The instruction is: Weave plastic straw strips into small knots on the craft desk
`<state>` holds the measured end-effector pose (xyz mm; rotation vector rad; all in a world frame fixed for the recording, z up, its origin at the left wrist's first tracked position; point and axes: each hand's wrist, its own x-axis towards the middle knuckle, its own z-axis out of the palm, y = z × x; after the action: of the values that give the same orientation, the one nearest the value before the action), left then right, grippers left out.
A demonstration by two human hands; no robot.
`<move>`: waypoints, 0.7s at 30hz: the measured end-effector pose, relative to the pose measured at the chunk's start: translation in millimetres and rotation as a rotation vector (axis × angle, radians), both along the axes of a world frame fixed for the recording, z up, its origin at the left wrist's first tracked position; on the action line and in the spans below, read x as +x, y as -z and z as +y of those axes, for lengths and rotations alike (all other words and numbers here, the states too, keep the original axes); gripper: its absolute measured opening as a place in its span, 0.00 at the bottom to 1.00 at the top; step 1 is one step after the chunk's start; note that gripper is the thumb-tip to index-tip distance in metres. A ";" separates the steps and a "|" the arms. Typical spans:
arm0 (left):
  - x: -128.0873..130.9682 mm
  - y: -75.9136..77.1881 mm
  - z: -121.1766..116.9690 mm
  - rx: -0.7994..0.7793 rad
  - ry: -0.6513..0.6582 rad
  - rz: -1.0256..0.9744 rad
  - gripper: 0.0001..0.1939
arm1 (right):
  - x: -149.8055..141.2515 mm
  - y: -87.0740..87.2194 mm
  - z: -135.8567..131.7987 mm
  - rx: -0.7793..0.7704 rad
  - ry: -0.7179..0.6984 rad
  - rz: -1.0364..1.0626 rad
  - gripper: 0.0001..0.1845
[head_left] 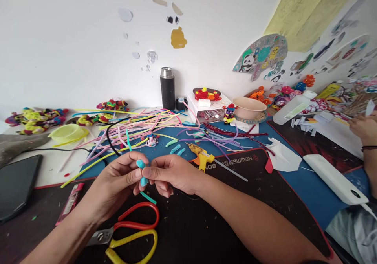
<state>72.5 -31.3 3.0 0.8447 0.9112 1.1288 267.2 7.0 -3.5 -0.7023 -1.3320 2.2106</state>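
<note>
Both hands meet over the dark mat around a turquoise pipe cleaner (pixel 143 181), bent into a short, thick piece. My left hand (pixel 114 181) pinches it between thumb and fingers from the left. From the right, the thumb and fingers of my right hand (pixel 176 173) press on the same piece. A thin turquoise end sticks out below the fingers, and another stands up above my left hand. Scissors (pixel 137 226) with one red and one yellow handle lie just below. Beyond my right hand rest a yellow glue gun (pixel 203 158) and several small blue pieces (pixel 177 150).
Loose pipe cleaners (pixel 132 128) spread across the back, near a black flask (pixel 167 89) and a beige bowl (pixel 250 109). A dark tablet (pixel 19 185) lies left. On the right are a white device (pixel 335 179) with a cable and another person's hand (pixel 363 128).
</note>
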 end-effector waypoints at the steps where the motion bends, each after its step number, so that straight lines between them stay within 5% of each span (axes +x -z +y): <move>1: 0.3 -0.8 0.4 0.002 -0.004 0.003 0.18 | -0.5 1.2 -0.2 0.009 0.005 -0.013 0.31; 10: 0.0 2.3 7.4 0.002 -0.256 0.043 0.21 | 0.3 10.4 0.1 0.321 0.265 -0.125 0.28; 17: 0.5 6.9 7.8 -0.002 -0.212 0.044 0.23 | -0.9 10.0 -7.0 0.551 0.302 -0.249 0.27; 21: -1.1 10.0 8.3 0.004 -0.148 0.032 0.21 | -0.4 12.2 -4.8 0.528 0.327 -0.216 0.27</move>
<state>71.4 -23.0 -7.0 0.8107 1.0116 1.2478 266.8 2.3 -15.7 -0.8881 -1.6744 1.4705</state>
